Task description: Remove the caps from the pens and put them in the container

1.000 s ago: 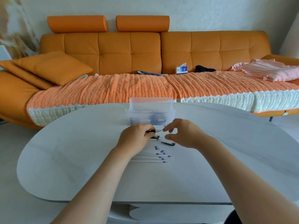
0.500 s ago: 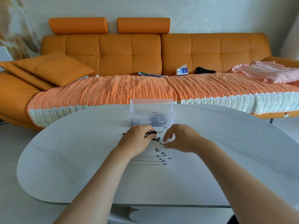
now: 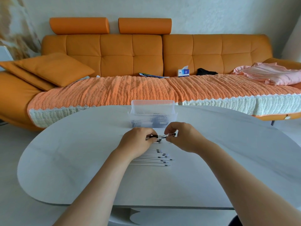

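Observation:
My left hand (image 3: pixel 138 142) grips a pen (image 3: pixel 154 136) just above the white table (image 3: pixel 81 152), tip pointing right. My right hand (image 3: pixel 182 136) pinches a clear cap with a black end (image 3: pixel 171 135) right at the pen's tip; whether cap and tip touch is hard to tell. A clear ribbed plastic container (image 3: pixel 152 115) stands just beyond both hands, with dark pen parts showing through its wall. Several white pens (image 3: pixel 153 159) lie side by side on the table below my hands, partly hidden by my left wrist.
An orange sofa (image 3: pixel 146 51) with a knitted orange throw runs behind the table. On it lie cushions (image 3: pixel 48 69), a tissue box (image 3: pixel 183 72), a dark item and pink cloth (image 3: pixel 270 73). The table's near edge is at the bottom.
My right hand lifted off the table with a cap and moved up to the tip of the pen in my left hand. The left hand stayed about where it was.

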Demonstrator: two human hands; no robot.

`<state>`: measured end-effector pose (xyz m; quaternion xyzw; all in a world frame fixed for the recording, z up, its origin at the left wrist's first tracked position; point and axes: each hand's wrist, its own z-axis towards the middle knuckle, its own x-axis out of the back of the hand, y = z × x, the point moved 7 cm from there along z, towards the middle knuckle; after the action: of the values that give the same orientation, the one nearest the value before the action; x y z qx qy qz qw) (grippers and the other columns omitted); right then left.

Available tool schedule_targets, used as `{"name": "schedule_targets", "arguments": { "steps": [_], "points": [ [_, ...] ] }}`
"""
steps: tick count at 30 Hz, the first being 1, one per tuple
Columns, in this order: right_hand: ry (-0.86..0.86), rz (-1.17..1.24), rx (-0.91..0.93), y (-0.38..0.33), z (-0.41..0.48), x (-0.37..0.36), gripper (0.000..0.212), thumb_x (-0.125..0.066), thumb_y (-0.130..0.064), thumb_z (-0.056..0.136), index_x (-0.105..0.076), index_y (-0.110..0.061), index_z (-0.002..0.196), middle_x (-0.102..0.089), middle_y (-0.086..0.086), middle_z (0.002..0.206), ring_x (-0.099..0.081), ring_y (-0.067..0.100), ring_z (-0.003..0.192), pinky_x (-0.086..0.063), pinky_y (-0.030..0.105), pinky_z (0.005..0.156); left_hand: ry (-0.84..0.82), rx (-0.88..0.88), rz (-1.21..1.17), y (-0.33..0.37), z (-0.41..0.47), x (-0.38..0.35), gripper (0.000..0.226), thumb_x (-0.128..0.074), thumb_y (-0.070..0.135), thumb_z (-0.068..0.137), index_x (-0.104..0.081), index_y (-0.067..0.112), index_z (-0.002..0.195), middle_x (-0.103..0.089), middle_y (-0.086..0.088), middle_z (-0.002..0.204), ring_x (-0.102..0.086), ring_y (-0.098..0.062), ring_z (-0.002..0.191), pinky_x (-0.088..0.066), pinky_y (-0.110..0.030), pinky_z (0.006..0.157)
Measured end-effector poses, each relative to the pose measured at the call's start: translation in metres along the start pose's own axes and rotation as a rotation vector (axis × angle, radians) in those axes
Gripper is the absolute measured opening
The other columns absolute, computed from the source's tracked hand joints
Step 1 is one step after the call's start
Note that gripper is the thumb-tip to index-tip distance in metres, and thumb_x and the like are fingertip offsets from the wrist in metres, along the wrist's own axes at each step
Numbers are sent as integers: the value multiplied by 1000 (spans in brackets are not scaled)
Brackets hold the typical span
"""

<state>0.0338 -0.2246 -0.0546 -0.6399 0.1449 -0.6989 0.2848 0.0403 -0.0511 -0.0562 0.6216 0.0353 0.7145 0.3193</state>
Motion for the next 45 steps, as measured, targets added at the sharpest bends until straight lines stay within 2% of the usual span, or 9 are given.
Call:
{"name": "schedule_targets", "arguments": {
  "steps": [12,17,23,27,30,32,34,40,45],
  "points": [
    [-10,7,2,-5,-1,-4,16,-70,-41,88,-72,-38,104,-66,-13,95,-53,1,64,-41,18,61,-60,32,-142,4,0,-2,16,-58,41,89,-72,34,92,-69,14,85,-62,-8,82,-54,-34,78],
    [-51,-74,-17,-6,-2,-7,9,-63,-43,91,-70,-38,86,-67,-8,82,-62,16,77,-52,36,72,-71,3,-134,6,1,-1,13,-58,33,92,-71,31,93,-67,15,89,-62,-7,85,-54,-36,81],
    [-72,-94,57,-19,-4,-15,19,-60,-36,95,-73,-26,85,-63,-1,69,-53,17,65,-45,39,62,-49,-44,-126,5,-1,4,10,-63,27,92,-73,28,91,-65,12,84,-60,-7,79,-53,-38,77],
    [-103,71,7,-13,-1,-21,30,-62,-29,94,-62,-11,70,-41,-4,58,-33,12,55,-32,31,57,-22,-118,-129,6,-2,8,8,-68,22,88,-75,26,91,-67,10,84,-60,-5,80,-51,-36,76],
    [-91,60,9,-16,3,-23,25,-62,-28,94,-65,-21,71,-51,-8,70,-46,11,63,-38,27,62,-13,-118,-121,4,1,11,8,-70,25,85,-75,29,90,-67,12,83,-60,-4,79,-50,-33,73],
    [-6,-1,73,-26,7,-19,11,-62,-25,94,-72,-29,94,-56,-10,91,-56,10,80,-43,24,72,10,-72,-133,-2,2,16,8,-71,28,85,-74,30,92,-67,13,83,-61,-4,79,-49,-29,71],
    [102,-17,128,-36,8,-12,22,-65,-20,92,-70,-28,112,-57,-10,98,-56,8,84,-42,22,76,37,-47,-135,-5,3,22,10,-71,30,85,-74,30,94,-68,12,86,-62,-5,80,-50,-27,72],
    [172,-84,178,-38,11,-10,18,-64,-16,94,-72,-24,108,-62,-10,98,-58,11,83,-46,24,75,280,-62,-20,-20,12,44,27,-75,42,79,-71,29,101,-69,14,97,-57,-9,92,-43,-25,74],
    [390,-143,120,-31,29,19,18,-63,-14,94,-73,-18,108,-61,-5,97,-55,12,80,-35,7,67,503,-6,33,-39,17,60,40,-65,33,88,-57,18,125,-59,0,121,-48,-23,113,-43,-39,92]
  ]
}}
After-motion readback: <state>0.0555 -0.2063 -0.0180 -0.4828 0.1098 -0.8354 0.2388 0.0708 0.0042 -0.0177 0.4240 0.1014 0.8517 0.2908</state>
